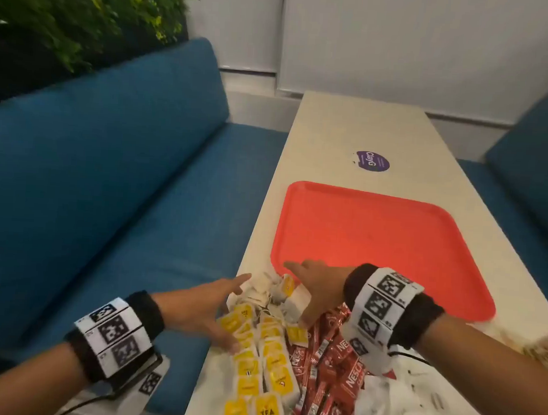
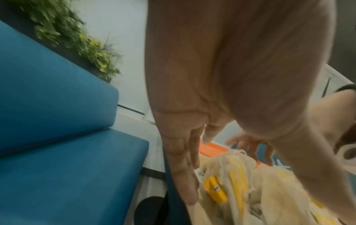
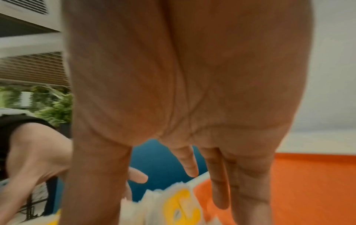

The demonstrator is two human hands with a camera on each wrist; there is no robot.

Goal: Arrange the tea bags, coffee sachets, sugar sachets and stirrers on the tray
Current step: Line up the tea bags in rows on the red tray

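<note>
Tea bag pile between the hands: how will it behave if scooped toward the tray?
The tea bags look like soft paper pouches with strings and yellow tags, so they are probably light and floppy. Loosely heaped, they will likely slide apart rather than move as one. Strings may tangle. Both the left hand and right hand flank the pile, open.

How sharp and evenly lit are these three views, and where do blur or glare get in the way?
Head view: mostly sharp, a soft glow on the red tray, straight edges bowed. Left wrist view: left hand fills the frame, tea bags smeared. Right wrist view: right hand looms large and soft, background streaked.
</note>
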